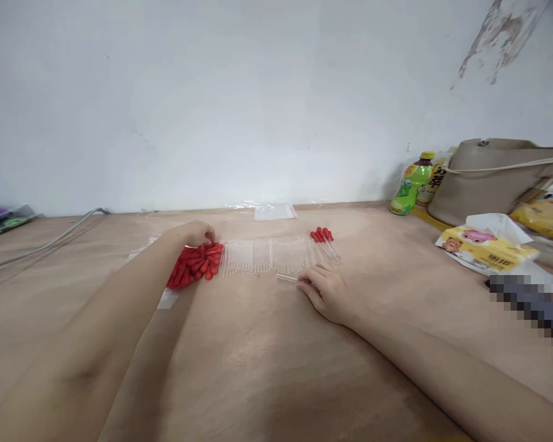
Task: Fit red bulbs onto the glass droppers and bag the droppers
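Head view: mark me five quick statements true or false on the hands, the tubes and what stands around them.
1. The right hand holds a clear tube. True.
2. The left hand is at the green-labelled bottle. False: it is at the pile of red bulbs.
3. The row of clear tubes lies between that pile and the red-bulbed droppers. True.
4. The bottle's cap is blue. False: it is yellow.
5. A taupe bag stands right of the bottle. True.

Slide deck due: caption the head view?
Left hand at red bulbs; right hand holding a clear tube near a row of tubes.
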Motion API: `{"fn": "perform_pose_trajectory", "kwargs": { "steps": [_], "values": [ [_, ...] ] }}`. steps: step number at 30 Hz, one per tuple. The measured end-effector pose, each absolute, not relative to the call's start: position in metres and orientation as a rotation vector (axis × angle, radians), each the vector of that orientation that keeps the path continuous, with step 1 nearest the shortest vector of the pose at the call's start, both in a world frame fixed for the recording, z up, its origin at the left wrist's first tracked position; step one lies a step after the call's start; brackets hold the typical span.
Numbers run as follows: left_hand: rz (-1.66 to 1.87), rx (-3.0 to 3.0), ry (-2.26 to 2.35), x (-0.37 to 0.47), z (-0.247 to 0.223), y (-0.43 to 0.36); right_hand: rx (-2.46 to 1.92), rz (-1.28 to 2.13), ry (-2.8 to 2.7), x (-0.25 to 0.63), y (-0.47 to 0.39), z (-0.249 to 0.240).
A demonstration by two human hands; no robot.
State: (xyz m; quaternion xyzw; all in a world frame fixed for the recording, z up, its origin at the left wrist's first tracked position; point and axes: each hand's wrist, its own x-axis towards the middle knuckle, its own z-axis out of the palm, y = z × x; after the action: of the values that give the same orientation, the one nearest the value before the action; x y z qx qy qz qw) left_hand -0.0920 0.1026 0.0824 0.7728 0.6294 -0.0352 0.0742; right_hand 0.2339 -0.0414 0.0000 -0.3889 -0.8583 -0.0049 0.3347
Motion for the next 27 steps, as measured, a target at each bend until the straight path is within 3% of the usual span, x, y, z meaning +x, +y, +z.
{"fn": "perform_pose_trajectory", "kwargs": {
  "steps": [10, 13, 15, 17, 22, 27],
  "values": [
    [0.114, 2.417, 2.095, -0.091, 0.091, 0.098, -0.985, 0.066, -2.198, 0.233, -0.041, -0.002],
    [0.441, 2.51, 2.143, -0.075, 0.086, 0.068, -0.988, 0.164, -2.158, 0.233, -0.04, -0.004],
    [0.847, 2.534, 1.882, -0.056, 0.074, 0.036, -0.993, 0.212, -2.157, 0.233, -0.039, -0.004],
    [0.978, 2.501, 1.64, -0.034, 0.056, 0.002, -0.992, 0.223, -2.166, 0.233, -0.038, -0.005],
    [0.951, 2.444, 1.326, 0.005, 0.021, -0.05, -0.952, 0.129, -2.198, 0.234, -0.036, -0.007],
    [0.874, 2.313, 1.274, 0.01, 0.017, -0.051, -0.991, 0.138, -2.138, 0.228, -0.041, 0.004]
  ]
}}
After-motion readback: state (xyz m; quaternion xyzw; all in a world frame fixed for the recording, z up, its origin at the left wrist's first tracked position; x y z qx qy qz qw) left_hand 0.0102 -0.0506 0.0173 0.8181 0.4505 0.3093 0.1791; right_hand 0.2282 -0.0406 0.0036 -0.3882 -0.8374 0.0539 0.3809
